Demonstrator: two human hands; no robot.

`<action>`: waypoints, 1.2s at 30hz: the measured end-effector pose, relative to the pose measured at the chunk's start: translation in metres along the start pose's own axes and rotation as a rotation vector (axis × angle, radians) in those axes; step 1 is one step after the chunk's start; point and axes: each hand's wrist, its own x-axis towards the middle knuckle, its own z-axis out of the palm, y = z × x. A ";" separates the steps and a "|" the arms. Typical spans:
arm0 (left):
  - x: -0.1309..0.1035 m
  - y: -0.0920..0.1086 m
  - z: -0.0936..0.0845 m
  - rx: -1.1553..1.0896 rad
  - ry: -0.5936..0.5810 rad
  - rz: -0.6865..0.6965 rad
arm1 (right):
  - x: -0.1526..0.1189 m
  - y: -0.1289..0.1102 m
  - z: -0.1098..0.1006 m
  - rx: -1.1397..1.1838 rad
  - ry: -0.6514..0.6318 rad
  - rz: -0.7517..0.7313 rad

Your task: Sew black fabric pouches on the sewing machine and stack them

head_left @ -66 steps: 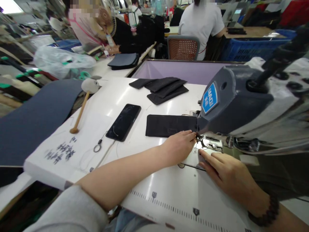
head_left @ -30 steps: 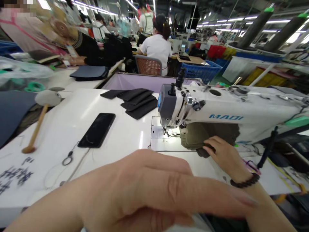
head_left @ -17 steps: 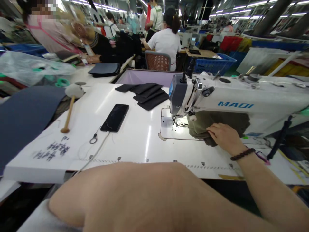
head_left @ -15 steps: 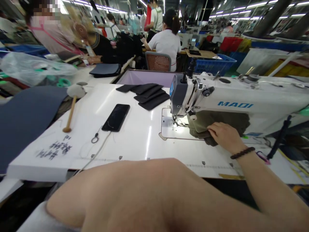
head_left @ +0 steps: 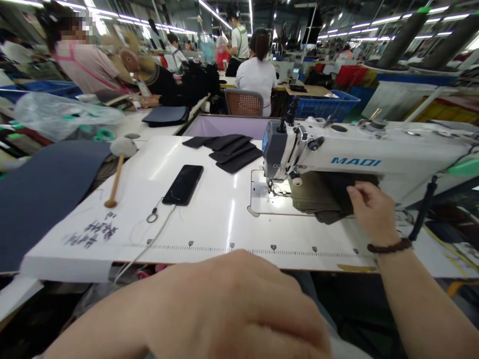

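My right hand, with a dark beaded bracelet at the wrist, pinches the edge of a dark piece on the stack of olive fabric pieces. That stack lies under the arm of the white sewing machine, just right of its lit needle plate. Large and close to the camera, my left hand is above the table's front edge, its fingers bent down and partly out of the frame; whether it holds anything is hidden. Several black fabric pieces are fanned out behind the needle area.
On the white table lie a black phone with a cable and ring, and a wooden-handled mallet. A dark blue panel and plastic bag are at left. People sit beyond, near a blue basket.
My right hand has moved right and lifted the dark piece's edge from the olive stack. My left hand has come into view where mostly the forearm showed. The camera view has shifted slightly.
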 end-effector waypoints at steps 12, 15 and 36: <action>0.042 -0.082 0.111 0.255 0.026 -0.139 | -0.109 -0.086 -0.001 0.185 -0.716 -0.142; 0.039 -0.094 0.113 0.266 0.012 -0.119 | -0.113 -0.086 -0.001 0.251 -0.769 -0.109; 0.002 -0.117 0.057 0.116 0.128 -0.327 | -0.100 -0.109 0.017 0.575 -0.902 0.078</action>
